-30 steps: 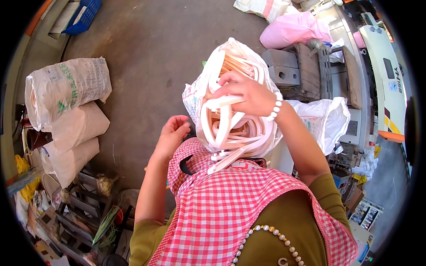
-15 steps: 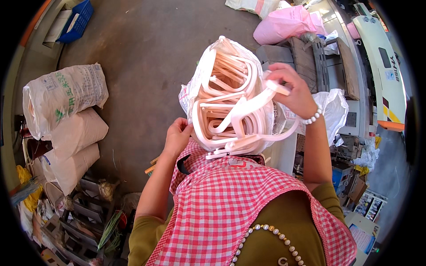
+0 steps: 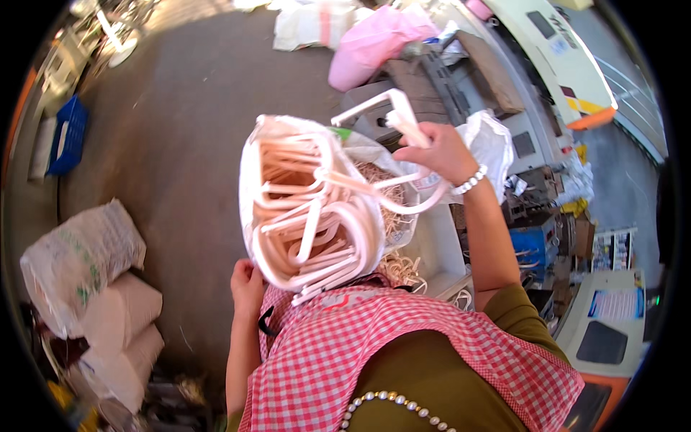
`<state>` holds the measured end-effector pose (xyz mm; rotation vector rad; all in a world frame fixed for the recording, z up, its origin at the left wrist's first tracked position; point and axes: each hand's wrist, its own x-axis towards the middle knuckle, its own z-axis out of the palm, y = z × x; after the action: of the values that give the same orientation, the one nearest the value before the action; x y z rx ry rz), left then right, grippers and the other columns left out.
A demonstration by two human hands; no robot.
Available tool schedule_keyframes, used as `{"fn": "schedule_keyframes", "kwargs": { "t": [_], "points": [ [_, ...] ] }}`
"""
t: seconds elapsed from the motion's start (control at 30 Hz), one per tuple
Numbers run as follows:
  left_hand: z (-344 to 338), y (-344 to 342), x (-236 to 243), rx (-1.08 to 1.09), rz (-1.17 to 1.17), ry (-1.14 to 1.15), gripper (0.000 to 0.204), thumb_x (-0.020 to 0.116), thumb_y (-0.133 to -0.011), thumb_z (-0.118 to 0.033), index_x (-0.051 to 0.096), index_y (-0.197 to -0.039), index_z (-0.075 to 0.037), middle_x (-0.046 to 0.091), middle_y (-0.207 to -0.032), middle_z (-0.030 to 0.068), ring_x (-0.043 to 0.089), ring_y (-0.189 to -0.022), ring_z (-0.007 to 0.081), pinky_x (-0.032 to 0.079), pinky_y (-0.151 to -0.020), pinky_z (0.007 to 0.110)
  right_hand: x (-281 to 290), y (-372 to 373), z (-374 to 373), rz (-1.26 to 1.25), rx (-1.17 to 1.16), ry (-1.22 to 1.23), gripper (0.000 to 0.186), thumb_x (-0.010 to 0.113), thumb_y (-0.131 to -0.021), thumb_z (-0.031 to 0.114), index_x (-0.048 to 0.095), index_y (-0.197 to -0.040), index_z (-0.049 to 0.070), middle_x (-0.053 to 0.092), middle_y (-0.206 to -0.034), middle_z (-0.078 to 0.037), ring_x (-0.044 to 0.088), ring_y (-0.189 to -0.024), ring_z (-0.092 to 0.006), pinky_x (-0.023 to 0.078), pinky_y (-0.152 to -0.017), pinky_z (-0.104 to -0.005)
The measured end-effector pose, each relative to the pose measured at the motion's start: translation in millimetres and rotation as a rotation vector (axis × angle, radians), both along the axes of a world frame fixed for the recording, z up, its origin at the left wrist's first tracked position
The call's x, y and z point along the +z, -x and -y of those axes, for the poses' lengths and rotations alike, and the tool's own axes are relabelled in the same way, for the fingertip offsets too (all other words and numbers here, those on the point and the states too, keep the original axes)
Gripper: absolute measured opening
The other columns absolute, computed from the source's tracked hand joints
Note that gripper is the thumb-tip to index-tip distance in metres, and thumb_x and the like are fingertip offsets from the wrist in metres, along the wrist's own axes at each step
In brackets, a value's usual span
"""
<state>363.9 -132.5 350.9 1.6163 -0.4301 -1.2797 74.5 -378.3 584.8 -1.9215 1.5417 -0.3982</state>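
The white sack (image 3: 288, 151) stuffed with pale pink and white plastic frames (image 3: 309, 223) sits directly in front of the person's chest, its open mouth turned up toward the camera; the frames stand packed side by side, long sides running roughly from near to far; the left hand (image 3: 247, 284) is closed on the sack's lower near edge, just above the red checked apron (image 3: 374, 345), steadying it; the right hand (image 3: 439, 151) is up and to the right of the sack, fingers clamped on a single white frame (image 3: 381, 115) lifted clear above the rim; so the right hand is the one carrying a frame, the left only holds the sack; a heap of thin pale strands (image 3: 392, 216) lies just beside the sack's right side; grey filled sacks (image 3: 86, 273) rest on the floor (image 3: 180, 129) well apart to the left.
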Motion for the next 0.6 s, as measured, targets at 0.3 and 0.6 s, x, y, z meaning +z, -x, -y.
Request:
{"fn": "schedule_keyframes", "kwargs": {
  "t": [0.3, 0.6],
  "points": [
    [6, 1, 0, -0.049, -0.04, -0.024, 0.008, 0.055, -0.095, -0.01, 0.051, -0.094, -0.003, 0.061, -0.083, 0.003, 0.057, -0.069, 0.0082, 0.048, -0.061, 0.023, -9, 35, -17, 0.121, -0.013, -0.046, 0.031, 0.079, -0.077, 0.026, 0.065, -0.092, 0.003, 0.063, -0.079, 0.0, 0.055, -0.073, -0.0059, 0.046, -0.065, -0.0234],
    [0, 4, 8, -0.139, -0.097, -0.122, 0.024, 0.064, -0.091, -0.015, 0.053, -0.105, 0.002, 0.064, -0.094, 0.0088, 0.063, -0.074, 0.0131, 0.053, -0.062, 0.026, -54, 76, -49, -0.03, -0.319, -0.127, 0.031, 0.071, -0.083, 0.026, 0.061, -0.102, 0.003, 0.065, -0.074, -0.005, 0.063, -0.067, -0.0128, 0.051, -0.062, -0.0292]
  ]
}}
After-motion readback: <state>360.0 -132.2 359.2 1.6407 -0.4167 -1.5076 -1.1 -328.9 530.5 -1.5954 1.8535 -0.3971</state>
